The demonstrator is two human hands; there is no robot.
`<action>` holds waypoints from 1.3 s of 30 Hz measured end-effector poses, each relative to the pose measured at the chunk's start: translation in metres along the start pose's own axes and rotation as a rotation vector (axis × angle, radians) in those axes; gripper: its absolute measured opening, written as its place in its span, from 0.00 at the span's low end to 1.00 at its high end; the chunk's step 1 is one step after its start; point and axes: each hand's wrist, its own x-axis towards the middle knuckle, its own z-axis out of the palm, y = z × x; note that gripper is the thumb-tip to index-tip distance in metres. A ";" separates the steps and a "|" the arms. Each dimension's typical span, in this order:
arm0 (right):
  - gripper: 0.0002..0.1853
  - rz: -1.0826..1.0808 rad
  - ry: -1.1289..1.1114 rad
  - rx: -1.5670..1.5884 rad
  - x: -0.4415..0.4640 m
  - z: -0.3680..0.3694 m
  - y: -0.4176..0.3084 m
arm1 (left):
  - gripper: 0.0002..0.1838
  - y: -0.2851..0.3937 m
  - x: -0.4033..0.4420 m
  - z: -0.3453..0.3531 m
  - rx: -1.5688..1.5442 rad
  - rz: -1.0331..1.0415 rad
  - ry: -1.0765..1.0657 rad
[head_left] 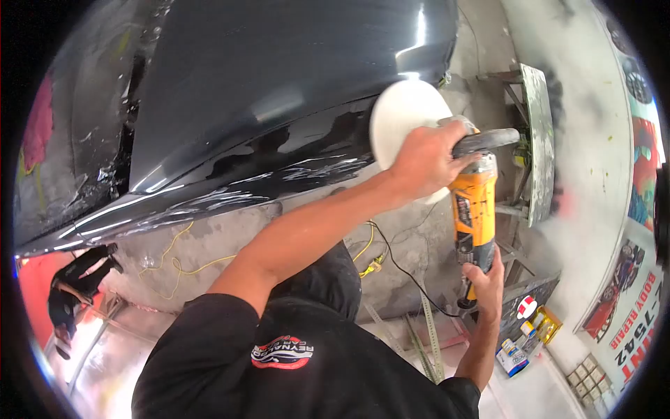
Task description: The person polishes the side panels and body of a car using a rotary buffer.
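A yellow and black power polisher (pixel 474 209) is held by both my hands, its body running down from the head. My left hand (pixel 429 159) is closed at the black front handle (pixel 486 142), near the polisher's head. Lower down, my right hand (pixel 486 278) wraps around the rear grip by the cord end. The round white pad (pixel 408 120) stands on edge against the end of a glossy black car body panel (pixel 300 63); my left hand covers part of it. Streaky reflections run along the panel's lower side.
A yellow extension cord (pixel 178 269) and a black power cord lie on the concrete floor. A board on a stand (pixel 537 146) is at right, near a wall with posters. Cans and boxes (pixel 513 357) sit lower right. Another person (pixel 77 290) in dark clothes is at far left.
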 end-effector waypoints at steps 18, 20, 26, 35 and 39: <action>0.44 -0.123 -0.115 -0.205 -0.105 0.074 -0.075 | 0.17 0.039 -0.127 -0.138 -0.071 -0.117 0.145; 0.44 -0.125 -0.111 -0.234 -0.126 0.099 -0.084 | 0.16 0.051 -0.147 -0.166 -0.035 -0.143 0.144; 0.52 -0.135 -0.152 -0.272 -0.172 0.148 -0.091 | 0.16 0.068 -0.206 -0.233 0.065 -0.121 0.182; 0.59 -0.175 -0.269 -0.394 -0.225 0.216 -0.082 | 0.18 0.091 -0.289 -0.325 0.332 -0.064 0.257; 0.59 -0.182 -0.341 -0.401 -0.220 0.226 -0.090 | 0.19 0.096 -0.301 -0.339 0.356 -0.075 0.324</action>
